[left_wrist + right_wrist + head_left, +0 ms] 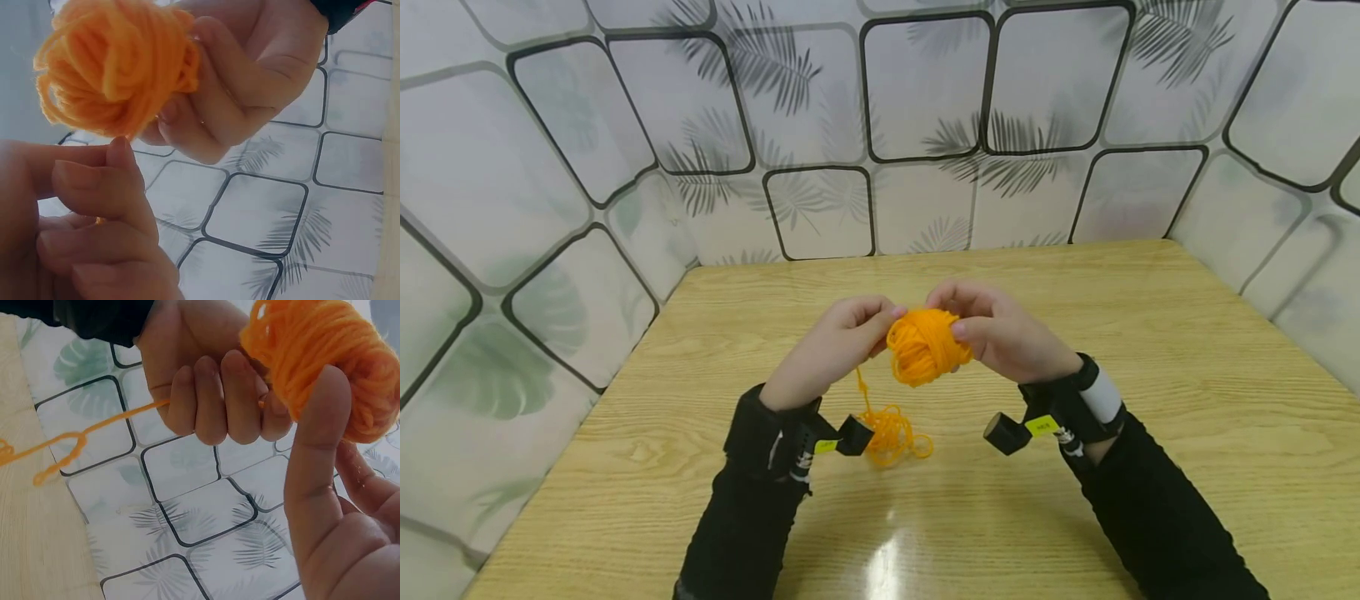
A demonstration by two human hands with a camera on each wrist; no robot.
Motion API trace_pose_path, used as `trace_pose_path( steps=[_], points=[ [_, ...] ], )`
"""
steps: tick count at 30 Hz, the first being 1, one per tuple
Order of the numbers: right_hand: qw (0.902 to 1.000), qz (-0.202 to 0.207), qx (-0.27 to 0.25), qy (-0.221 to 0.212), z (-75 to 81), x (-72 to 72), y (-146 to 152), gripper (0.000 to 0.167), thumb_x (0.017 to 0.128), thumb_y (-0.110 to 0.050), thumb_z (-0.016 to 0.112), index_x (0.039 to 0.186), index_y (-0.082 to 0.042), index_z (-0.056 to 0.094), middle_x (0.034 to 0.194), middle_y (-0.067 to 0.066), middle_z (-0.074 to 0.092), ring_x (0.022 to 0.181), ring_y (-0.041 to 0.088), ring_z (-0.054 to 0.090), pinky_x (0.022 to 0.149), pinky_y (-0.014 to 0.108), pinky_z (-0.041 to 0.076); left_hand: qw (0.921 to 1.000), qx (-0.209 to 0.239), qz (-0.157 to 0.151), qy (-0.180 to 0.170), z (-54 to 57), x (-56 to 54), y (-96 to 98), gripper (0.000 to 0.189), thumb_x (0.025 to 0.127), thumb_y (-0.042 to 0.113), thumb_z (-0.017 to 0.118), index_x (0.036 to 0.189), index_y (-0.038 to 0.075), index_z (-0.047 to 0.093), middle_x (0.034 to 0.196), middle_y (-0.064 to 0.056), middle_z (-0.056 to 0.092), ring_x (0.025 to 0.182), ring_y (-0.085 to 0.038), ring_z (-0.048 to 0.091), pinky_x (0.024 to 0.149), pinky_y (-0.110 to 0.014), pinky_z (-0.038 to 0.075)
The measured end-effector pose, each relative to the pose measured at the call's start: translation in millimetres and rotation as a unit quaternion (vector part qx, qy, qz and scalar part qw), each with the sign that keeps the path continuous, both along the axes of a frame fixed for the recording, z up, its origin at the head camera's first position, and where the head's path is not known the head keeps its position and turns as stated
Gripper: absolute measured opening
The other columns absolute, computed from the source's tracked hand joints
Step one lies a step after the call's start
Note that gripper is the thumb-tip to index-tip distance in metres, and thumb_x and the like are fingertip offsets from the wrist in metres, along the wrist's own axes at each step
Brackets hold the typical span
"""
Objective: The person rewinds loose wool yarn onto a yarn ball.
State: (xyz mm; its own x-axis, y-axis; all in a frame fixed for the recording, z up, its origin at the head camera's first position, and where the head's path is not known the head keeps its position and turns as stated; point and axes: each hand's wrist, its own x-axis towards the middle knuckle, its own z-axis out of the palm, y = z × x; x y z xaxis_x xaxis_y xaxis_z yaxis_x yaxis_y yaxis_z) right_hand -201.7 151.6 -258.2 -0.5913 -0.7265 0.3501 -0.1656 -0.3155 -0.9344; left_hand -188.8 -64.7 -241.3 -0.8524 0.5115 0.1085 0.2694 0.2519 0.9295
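Observation:
A ball of orange yarn point(927, 346) is held up over the table between both hands. My right hand point(1011, 329) grips it from the right, its thumb pressed on the windings in the right wrist view. Beside the ball's left side, my left hand point(838, 342) pinches the yarn strand between thumb and forefinger, the other fingers curled round it. From that hand the strand point(125, 414) runs down to a loose tangle of yarn point(889, 437) on the table. In the left wrist view the pinching fingertips touch the underside of the ball point(119, 69).
The light wooden table point(662, 467) reaches back to a wall covering point(925, 92) patterned with rounded squares and leaves. Each wrist wears a black strap with a small camera, one of them the right wrist camera point(1007, 433).

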Motion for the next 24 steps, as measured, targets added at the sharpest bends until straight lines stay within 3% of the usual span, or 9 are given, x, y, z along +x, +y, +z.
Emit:
trace_pose_path(
  steps=[3,6,8,10,12,14,18,24],
  points=[
    [0.9995,0.001,0.029,0.010,-1.0,-0.8,0.7,0.016,0.090,-0.013,0.055,0.106,-0.009,0.056,0.097,0.004,0.060,0.079,0.013,0.056,0.068,0.025,0.050,0.9999,0.008,-0.001,-0.006,0.3,0.7,-0.6,0.030,0.099,0.027,0.043,0.086,0.003,0.055,0.068,-0.005,0.038,0.061,-0.018,0.036,0.061,-0.026,0.032],
    [0.9975,-0.006,0.065,0.028,-1.3,-1.0,0.5,0.017,0.090,-0.015,0.058,0.105,-0.008,0.055,0.096,0.005,0.060,0.077,0.014,0.056,0.066,0.026,0.050,0.9996,0.021,-0.003,-0.019,0.5,1.2,-0.8,0.029,0.099,0.027,0.044,0.086,0.003,0.054,0.077,-0.006,0.045,0.077,-0.017,0.047,0.079,-0.027,0.044],
    [0.9952,-0.016,0.089,0.037,-1.0,-0.7,-0.4,0.019,0.090,-0.016,0.059,0.105,-0.006,0.055,0.095,0.006,0.060,0.077,0.015,0.056,0.066,0.027,0.050,0.9993,0.028,-0.003,-0.025,0.8,1.9,-1.1,0.029,0.099,0.026,0.045,0.085,0.003,0.053,0.085,-0.008,0.048,0.091,-0.017,0.050,0.093,-0.033,0.043],
    [0.9924,-0.029,0.112,0.040,-1.0,-0.3,-1.6,0.021,0.089,-0.016,0.060,0.104,-0.003,0.054,0.094,0.007,0.060,0.075,0.016,0.056,0.064,0.027,0.050,0.9994,0.028,-0.002,-0.021,1.3,2.9,-1.4,0.028,0.099,0.027,0.045,0.085,0.003,0.053,0.089,-0.011,0.050,0.097,-0.018,0.050,0.097,-0.039,0.040],
    [0.9897,-0.042,0.131,0.037,-0.8,0.4,-2.7,0.024,0.089,-0.017,0.061,0.105,-0.001,0.053,0.094,0.009,0.059,0.074,0.017,0.055,0.063,0.028,0.049,0.9997,0.022,0.001,-0.012,1.5,3.5,-1.7,0.028,0.098,0.027,0.045,0.085,0.004,0.054,0.086,-0.011,0.048,0.093,-0.018,0.049,0.094,-0.037,0.042],
    [0.9870,-0.055,0.147,0.035,-0.4,1.1,-3.6,0.026,0.088,-0.017,0.061,0.106,0.001,0.052,0.094,0.011,0.058,0.073,0.017,0.054,0.063,0.028,0.049,0.9999,0.011,0.006,0.002,1.9,4.4,-1.9,0.028,0.098,0.027,0.045,0.086,0.004,0.055,0.079,-0.010,0.045,0.079,-0.018,0.047,0.081,-0.030,0.044],
    [0.9814,-0.082,0.170,0.037,-0.1,1.3,-4.7,0.025,0.089,-0.014,0.058,0.107,0.002,0.051,0.095,0.013,0.057,0.072,0.019,0.053,0.063,0.029,0.048,0.9995,-0.007,0.011,0.030,2.6,5.5,-2.1,0.027,0.099,0.026,0.045,0.087,0.006,0.058,0.068,-0.006,0.037,0.060,-0.019,0.032,0.058,-0.028,0.029],
    [0.9719,-0.127,0.195,0.037,-1.6,-0.5,-5.6,0.024,0.089,-0.010,0.054,0.110,0.002,0.050,0.098,0.014,0.057,0.076,0.021,0.053,0.064,0.031,0.048,0.9991,-0.004,0.005,0.043,3.2,6.2,-2.0,0.026,0.099,0.024,0.044,0.089,0.005,0.060,0.068,-0.006,0.038,0.060,-0.019,0.033,0.058,-0.028,0.029]
  ],
)
